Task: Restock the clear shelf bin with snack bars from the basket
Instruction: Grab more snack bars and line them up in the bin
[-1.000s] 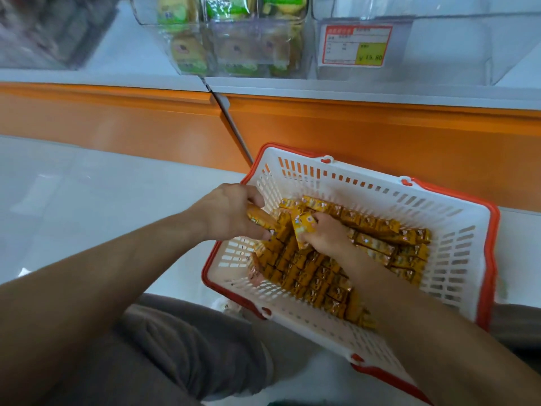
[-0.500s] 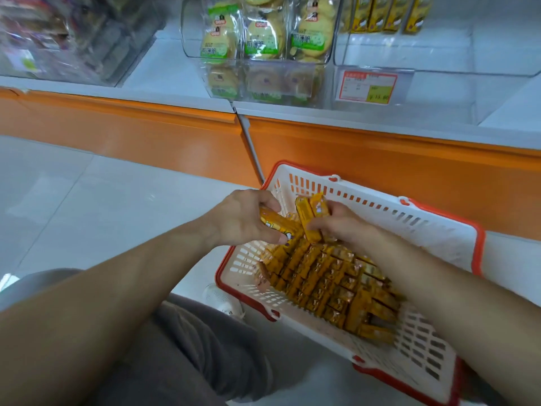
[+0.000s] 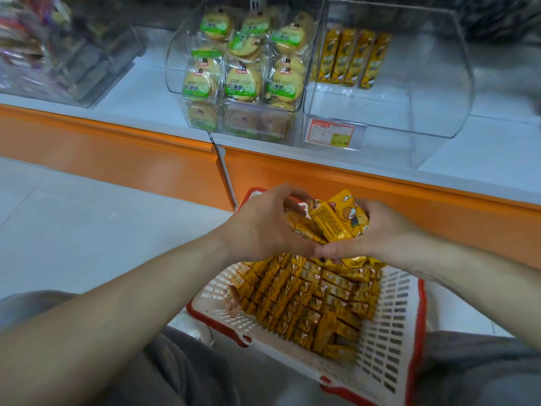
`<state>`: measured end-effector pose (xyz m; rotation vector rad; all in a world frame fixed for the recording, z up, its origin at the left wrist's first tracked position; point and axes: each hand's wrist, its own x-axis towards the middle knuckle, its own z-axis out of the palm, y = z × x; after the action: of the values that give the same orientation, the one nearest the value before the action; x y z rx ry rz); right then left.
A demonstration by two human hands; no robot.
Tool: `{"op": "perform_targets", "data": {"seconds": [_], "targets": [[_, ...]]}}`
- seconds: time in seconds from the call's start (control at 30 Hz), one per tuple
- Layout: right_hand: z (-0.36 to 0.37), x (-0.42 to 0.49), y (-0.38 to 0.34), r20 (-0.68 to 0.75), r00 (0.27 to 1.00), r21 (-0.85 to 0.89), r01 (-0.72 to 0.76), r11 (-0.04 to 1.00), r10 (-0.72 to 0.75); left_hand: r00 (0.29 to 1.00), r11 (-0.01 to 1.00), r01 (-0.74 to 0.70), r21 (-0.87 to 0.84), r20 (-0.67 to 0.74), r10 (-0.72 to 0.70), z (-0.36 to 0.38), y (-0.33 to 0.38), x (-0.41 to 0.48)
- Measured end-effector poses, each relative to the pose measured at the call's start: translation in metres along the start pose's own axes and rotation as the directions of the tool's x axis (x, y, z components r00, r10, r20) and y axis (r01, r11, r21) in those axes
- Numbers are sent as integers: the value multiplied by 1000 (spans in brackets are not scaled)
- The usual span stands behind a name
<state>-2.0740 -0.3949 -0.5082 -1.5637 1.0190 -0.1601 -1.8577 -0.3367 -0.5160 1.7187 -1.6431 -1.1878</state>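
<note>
Snack bars (image 3: 332, 222) bunched at center, left hand (image 3: 260, 227) and right hand (image 3: 380, 230) both clutching them, above the basket (image 3: 395, 332) at 6 o'clock, which holds many more. Clear shelf bin (image 3: 424, 106) at 1 o'clock, row of bars (image 3: 351, 57) upright at its back.

Both hands are being held above the far end of the basket (image 3: 420, 317), close together. The left hand (image 3: 263, 227) is curling its fingers over a bundle of snack bars (image 3: 333, 221) from the left side. The right hand (image 3: 380, 230) is cupping the same bundle from the right. The thumb tips are meeting beneath the bundle. The left forearm (image 3: 131, 294) and right forearm (image 3: 474, 271), both bare, are reaching in from the basket's near side and converging over it.
</note>
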Motion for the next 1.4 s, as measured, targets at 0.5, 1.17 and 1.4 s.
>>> {"op": "perform_targets", "data": {"seconds": [0.5,1.17,1.4], "targets": [[-5,20,-4,-65,995,444,99,890,-78,976,978,-36,-205,-216,-9,-16,15,15],[10,24,-20,-121,993,541,69,838,-4,940,674,-95,-732,-289,-181,3,23,32],[16,24,-29,-153,988,558,65,827,25,957,664,-44,-746,-223,-186,7,29,31]]}}
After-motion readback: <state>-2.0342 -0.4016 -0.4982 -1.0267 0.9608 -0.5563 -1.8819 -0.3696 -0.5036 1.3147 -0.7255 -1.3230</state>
